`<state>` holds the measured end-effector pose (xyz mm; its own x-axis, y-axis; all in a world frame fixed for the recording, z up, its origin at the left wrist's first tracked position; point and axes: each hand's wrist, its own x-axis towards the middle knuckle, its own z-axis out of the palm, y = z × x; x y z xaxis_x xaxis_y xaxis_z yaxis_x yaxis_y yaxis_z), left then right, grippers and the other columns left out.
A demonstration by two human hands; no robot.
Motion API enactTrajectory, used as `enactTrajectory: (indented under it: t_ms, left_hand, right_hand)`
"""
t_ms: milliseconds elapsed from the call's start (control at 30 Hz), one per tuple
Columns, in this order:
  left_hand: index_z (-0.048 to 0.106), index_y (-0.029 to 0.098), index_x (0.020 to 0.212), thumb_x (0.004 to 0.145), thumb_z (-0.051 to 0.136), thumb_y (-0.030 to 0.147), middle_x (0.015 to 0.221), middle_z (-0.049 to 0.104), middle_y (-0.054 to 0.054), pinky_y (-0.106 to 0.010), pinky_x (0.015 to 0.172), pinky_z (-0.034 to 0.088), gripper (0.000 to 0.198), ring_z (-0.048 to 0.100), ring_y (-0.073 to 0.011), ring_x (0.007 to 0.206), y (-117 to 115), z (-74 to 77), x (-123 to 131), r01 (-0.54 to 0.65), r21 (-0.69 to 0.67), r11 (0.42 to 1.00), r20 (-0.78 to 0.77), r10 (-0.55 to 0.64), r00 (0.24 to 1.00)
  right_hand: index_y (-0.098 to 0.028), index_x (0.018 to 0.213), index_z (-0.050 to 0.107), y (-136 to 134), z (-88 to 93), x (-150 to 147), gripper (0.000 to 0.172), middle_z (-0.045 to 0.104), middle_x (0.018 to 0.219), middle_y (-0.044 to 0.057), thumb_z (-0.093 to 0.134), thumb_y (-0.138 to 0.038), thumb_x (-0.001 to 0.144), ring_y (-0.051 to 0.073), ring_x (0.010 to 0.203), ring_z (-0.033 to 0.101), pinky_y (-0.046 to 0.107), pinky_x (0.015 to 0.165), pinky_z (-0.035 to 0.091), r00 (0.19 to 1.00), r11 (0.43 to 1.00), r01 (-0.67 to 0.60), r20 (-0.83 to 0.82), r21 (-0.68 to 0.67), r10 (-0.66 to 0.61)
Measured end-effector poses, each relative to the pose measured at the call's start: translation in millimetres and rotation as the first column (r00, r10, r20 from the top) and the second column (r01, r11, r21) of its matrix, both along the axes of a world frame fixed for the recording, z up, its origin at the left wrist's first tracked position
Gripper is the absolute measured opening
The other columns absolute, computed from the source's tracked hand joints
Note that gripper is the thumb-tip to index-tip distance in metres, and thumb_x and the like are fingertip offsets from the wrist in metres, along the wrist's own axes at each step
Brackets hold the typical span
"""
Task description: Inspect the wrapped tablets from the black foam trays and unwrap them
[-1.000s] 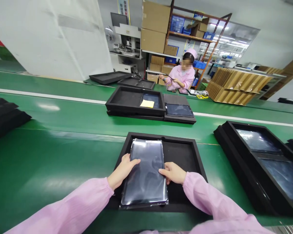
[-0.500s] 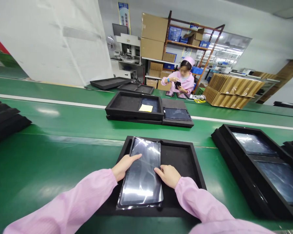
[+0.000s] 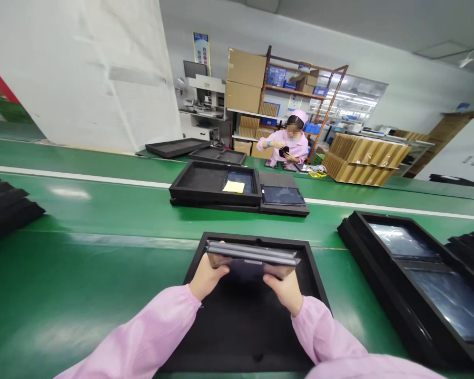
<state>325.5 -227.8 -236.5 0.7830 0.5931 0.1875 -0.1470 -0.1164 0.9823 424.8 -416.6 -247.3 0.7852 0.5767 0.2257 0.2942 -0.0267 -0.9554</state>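
A small stack of flat dark screen panels in clear film [image 3: 253, 255] is held up on edge above a black foam tray [image 3: 240, 337]. My left hand [image 3: 208, 275] grips the stack at its left end, thumb on the near face. At the right end my right hand [image 3: 286, 288] grips it the same way, closed with the thumb in front. The panels are tilted, so mostly their top edges and the shaded near face show. Beneath them the tray's dark inside is visible.
Black trays with panels [image 3: 446, 300] lie at the right. Further back sit a tray with a yellow note [image 3: 234, 187] and a panel on foam [image 3: 283, 195]. Black foam pieces [image 3: 11, 210] are stacked at the left. A person [image 3: 286, 142] works across the green table [image 3: 102, 263].
The panels, lying lengthwise over the tray before, have been raised and turned so they stand crosswise on edge. Both hands have shifted to their ends. The camera view has tipped up slightly.
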Motion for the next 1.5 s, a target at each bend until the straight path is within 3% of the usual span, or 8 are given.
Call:
enactTrajectory:
  t_ms: [200,333,500,667,767,867,1067,1500]
  left_hand:
    - [0.063,0.022,0.074,0.072,0.060,0.079,0.068,0.069,-0.005,-0.035,0.064,0.055,0.057,0.065,-0.0226,0.064,-31,-16.2,-3,-0.358,0.058,0.932,0.230,0.337,0.913]
    - [0.058,0.022,0.074,0.081,0.049,0.077,0.057,0.054,0.001,-0.031,0.053,0.044,0.056,0.051,-0.0173,0.054,-41,1.3,16,-0.477,0.052,0.877,0.340,0.434,0.835]
    - [0.045,0.023,0.059,0.077,0.036,0.087,0.053,0.038,0.003,-0.031,0.048,0.027,0.068,0.032,-0.0129,0.047,-22,40.0,65,-0.091,0.114,0.989,0.423,0.035,0.905]
    - [0.039,0.023,0.052,0.072,0.035,0.092,0.048,0.038,0.003,-0.030,0.048,0.026,0.072,0.032,-0.0124,0.046,-14,46.9,92,0.143,0.170,0.975,0.348,-0.195,0.917]
    - [0.042,0.022,0.054,0.072,0.034,0.093,0.050,0.039,0.002,-0.030,0.049,0.026,0.073,0.033,-0.0127,0.048,-14,43.7,94,0.193,0.168,0.967,0.332,-0.240,0.912]
    - [0.046,0.022,0.055,0.070,0.032,0.094,0.050,0.040,0.002,-0.030,0.048,0.028,0.075,0.033,-0.0130,0.047,-13,42.1,94,0.232,0.159,0.960,0.320,-0.273,0.907]
    - [0.049,0.021,0.056,0.071,0.031,0.094,0.050,0.040,0.003,-0.030,0.048,0.026,0.076,0.033,-0.0124,0.046,-10,40.8,92,0.232,0.153,0.961,0.312,-0.270,0.911]
    - [0.047,0.022,0.054,0.073,0.028,0.093,0.050,0.041,0.002,-0.032,0.049,0.028,0.077,0.035,-0.0133,0.047,-11,42.0,91,0.215,0.157,0.964,0.308,-0.255,0.916]
  right_hand:
    - [-0.020,0.080,0.078,-5,16.5,-8,0.034,0.079,0.075,0.009,0.080,-0.052,0.067,0.031,0.068,0.077,0.039,0.060,0.065,0.999,0.987,0.002,0.037,0.161,-0.008]
    - [-0.020,0.098,0.078,-6,25.1,-28,0.036,0.081,0.091,0.012,0.073,-0.052,0.082,0.030,0.082,0.078,0.040,0.074,0.066,0.984,0.954,0.020,0.161,0.298,-0.071]
    - [-0.020,0.138,0.059,6,17.0,-68,0.051,0.066,0.135,0.015,0.062,-0.045,0.093,0.035,0.126,0.062,0.049,0.104,0.054,0.939,0.952,0.052,0.310,0.301,-0.149]
    - [-0.029,0.159,0.020,9,16.3,-72,0.085,0.032,0.163,0.010,0.068,-0.031,0.090,0.032,0.148,0.033,0.050,0.120,0.034,0.938,0.975,-0.115,0.344,0.188,0.045]
    - [-0.031,0.160,0.018,-3,31.5,-63,0.090,0.027,0.165,0.009,0.071,-0.042,0.088,0.034,0.150,0.028,0.054,0.122,0.028,0.938,0.957,-0.242,0.292,0.159,0.189]
    - [-0.034,0.156,0.031,-13,50.6,-53,0.081,0.035,0.162,0.008,0.071,-0.048,0.087,0.033,0.148,0.035,0.051,0.116,0.040,0.934,0.933,-0.330,0.192,0.146,0.301]
    - [-0.028,0.129,0.062,-12,68.0,-39,0.045,0.065,0.132,0.009,0.068,-0.022,0.085,0.026,0.119,0.064,0.037,0.091,0.061,0.982,0.973,-0.190,0.006,0.130,0.191]
    - [-0.025,0.128,0.065,-12,69.4,-38,0.044,0.066,0.131,0.010,0.060,-0.013,0.086,0.025,0.117,0.066,0.031,0.084,0.064,0.978,0.968,-0.211,0.023,0.136,0.210]
